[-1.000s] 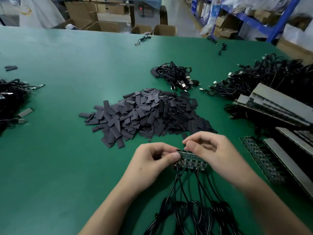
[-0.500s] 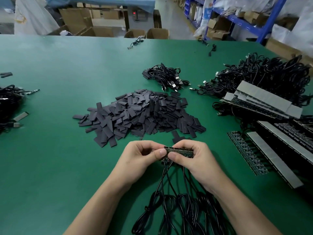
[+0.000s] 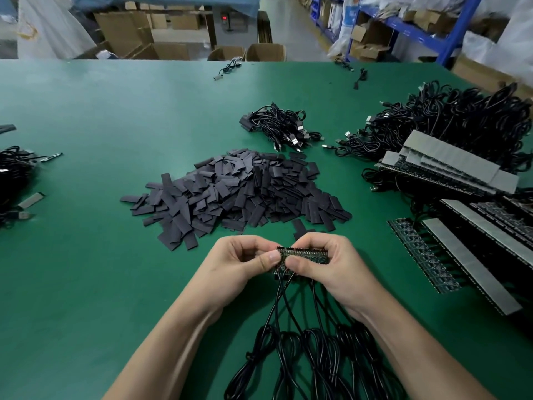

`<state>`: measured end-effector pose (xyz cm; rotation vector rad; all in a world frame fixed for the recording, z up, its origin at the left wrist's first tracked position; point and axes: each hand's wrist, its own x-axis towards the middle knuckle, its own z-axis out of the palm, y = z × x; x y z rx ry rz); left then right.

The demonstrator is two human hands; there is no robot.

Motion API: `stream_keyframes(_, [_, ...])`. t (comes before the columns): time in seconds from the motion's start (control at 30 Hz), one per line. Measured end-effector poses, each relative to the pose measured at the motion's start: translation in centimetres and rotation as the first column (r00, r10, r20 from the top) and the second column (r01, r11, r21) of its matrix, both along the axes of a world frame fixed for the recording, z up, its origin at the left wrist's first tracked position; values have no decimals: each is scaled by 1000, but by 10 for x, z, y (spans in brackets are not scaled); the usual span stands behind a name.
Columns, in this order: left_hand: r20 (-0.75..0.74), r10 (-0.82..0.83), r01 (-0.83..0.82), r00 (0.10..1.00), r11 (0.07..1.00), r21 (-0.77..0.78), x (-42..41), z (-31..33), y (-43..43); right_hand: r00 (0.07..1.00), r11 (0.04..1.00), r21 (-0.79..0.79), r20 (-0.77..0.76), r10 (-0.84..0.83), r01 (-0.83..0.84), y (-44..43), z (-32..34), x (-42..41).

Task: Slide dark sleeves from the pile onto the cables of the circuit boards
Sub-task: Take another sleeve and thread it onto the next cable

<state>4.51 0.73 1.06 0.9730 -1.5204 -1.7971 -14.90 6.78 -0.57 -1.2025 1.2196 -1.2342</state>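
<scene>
Our left hand and right hand meet over the green tabletop. Both have curled fingers, and the thumbs pinch a small strip of circuit boards held edge-up between them. Its black cables drop from under the thumbs and run back between our forearms into loose coils.

Just beyond both hands lies the pile of dark sleeves. Two stray sleeves lie at its near edge, just past the right knuckles, and nothing lies between hands and pile.

Farther out behind the pile is a small bundle of USB leads. To the right of the right hand, a bare board strip lies flat. Past it are stacked board strips with grey backing, partly on a large heap of black cable. Well off to the left of the left hand is another dark tangle of cables.
</scene>
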Motion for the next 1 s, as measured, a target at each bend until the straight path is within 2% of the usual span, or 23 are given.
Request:
stream_keyframes(0.23, [-35, -8, 9, 999, 1000, 23, -2, 0, 1, 1000, 1000, -12, 19, 11, -11, 2, 2, 0])
stream_keyframes(0.33, [-90, -13, 19, 996, 997, 69, -3, -1, 2, 991, 999, -26, 130, 35, -32, 2, 4, 3])
stream_keyframes(0.43, [-104, -12, 21, 995, 997, 81, 0, -1, 1, 987, 1000, -17, 157, 24, -22, 1, 5, 6])
stream_keyframes(0.5, [-92, 3, 1, 996, 999, 47, 2, -1, 0, 996, 1000, -8, 88, 0, 1, 0, 5, 4])
stream_keyframes(0.6, [-101, 24, -30, 995, 998, -58, 4, 0, 1, 977, 994, -28, -185, -110, 107, 1, 3, -3])
stream_keyframes(0.67, [-127, 14, -33, 992, 988, -148, 6, 3, 3, 899, 980, -72, -390, -199, 186, 3, 2, -5])
stream_keyframes(0.73, [-163, -27, -11, 986, 974, -228, 6, 6, 5, 814, 958, -199, -508, -281, 206, 6, 4, -2])
stream_keyframes(0.8, [-186, -47, -7, 981, 959, -282, 5, 7, 7, 787, 933, -325, -531, -314, 153, 9, 10, 0])
stream_keyframes(0.87, [-203, -20, -45, 979, 949, -313, 2, 7, 9, 839, 932, -360, -498, -221, 32, 14, 15, 3])
stream_keyframes(0.93, [-212, 30, -100, 977, 940, -326, 0, 6, 11, 894, 957, -287, -438, -92, -42, 20, 19, 8])
stream_keyframes(1.0, [-218, 45, -113, 975, 945, -307, -2, 6, 11, 907, 980, -193, -420, -44, -42, 22, 20, 12])
